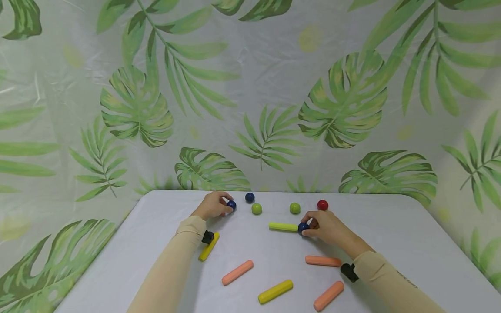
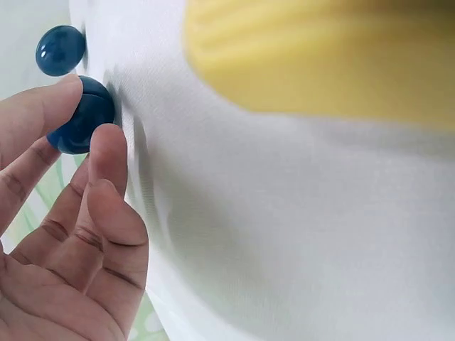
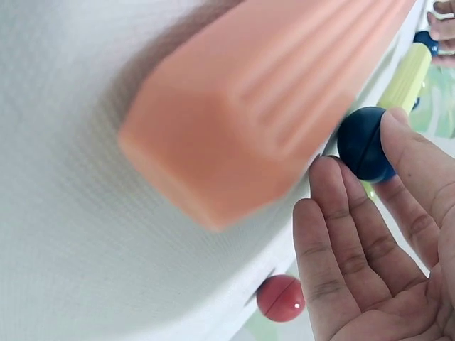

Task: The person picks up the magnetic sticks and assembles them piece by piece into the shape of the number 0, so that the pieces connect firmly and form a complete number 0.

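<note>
My left hand (image 1: pixel 213 206) pinches a dark blue ball (image 1: pixel 232 205) between thumb and fingers near the table's back edge. In the left wrist view that ball (image 2: pixel 83 117) shows a seam line. My right hand (image 1: pixel 328 226) holds another dark blue ball (image 1: pixel 303 229) at the right end of a yellow-green stick (image 1: pixel 283 226). The right wrist view shows this ball (image 3: pixel 365 144) between thumb and fingers, close over the cloth. A third blue ball (image 1: pixel 249 198) and a green ball (image 1: pixel 256 208) lie right of my left hand. Behind my right hand sits a red ball (image 1: pixel 322 205).
Another green ball (image 1: pixel 295 208) lies at the back. One yellow stick (image 1: pixel 209 246) is by my left wrist, a second (image 1: pixel 275 291) in front. Pink-orange sticks (image 1: pixel 238 272) (image 1: pixel 323 261) (image 1: pixel 329 296) lie on the white table (image 1: pixel 164 226). A leaf-patterned curtain (image 1: pixel 266 87) hangs behind.
</note>
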The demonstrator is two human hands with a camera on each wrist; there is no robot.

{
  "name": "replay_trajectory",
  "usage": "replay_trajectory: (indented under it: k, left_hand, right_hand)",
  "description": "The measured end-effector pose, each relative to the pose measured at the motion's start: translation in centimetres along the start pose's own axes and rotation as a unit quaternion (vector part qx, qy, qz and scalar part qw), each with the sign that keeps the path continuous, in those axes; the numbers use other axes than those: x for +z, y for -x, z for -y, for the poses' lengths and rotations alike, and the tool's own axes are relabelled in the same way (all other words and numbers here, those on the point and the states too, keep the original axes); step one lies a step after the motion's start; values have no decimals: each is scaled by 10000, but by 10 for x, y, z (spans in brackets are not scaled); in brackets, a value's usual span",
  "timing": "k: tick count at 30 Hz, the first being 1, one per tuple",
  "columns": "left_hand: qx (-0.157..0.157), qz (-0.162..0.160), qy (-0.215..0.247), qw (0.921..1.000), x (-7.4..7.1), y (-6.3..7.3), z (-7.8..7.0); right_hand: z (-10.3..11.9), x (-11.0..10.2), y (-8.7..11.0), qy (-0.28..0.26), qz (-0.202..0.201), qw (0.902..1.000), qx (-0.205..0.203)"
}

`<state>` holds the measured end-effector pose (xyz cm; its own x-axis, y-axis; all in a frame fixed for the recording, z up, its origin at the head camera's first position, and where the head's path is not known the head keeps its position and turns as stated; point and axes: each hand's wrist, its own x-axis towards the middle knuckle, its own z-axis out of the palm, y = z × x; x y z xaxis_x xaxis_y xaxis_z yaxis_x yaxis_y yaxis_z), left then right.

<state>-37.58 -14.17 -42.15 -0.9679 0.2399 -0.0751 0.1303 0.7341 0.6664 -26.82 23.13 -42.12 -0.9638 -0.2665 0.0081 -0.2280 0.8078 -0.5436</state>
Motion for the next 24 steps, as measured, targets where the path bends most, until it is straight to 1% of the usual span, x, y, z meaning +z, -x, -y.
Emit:
replay_trajectory:
  k: [5,10,15,21,24]
  left_hand:
    - [76,69,-184,9998,-2,-1,0]
    - [102,187,-255,9994,-5,2,-3]
    - [190,338,-465,9982,-7,7,-8]
    - [507,645,-579,9949,-7,16,-15]
    - [663,768,-607,9930,-3,18,-18]
  right_hand:
    - [2,-1,-1,3,78,10000,-17]
    - [2,-4,-2,-26,176,9998,-74]
    - [1,-5,-4,-20,191,9997,-160]
    - [3,-4,-4,-15,194,9996,-196]
    - [4,-4,-5,-26,190,9997,-150]
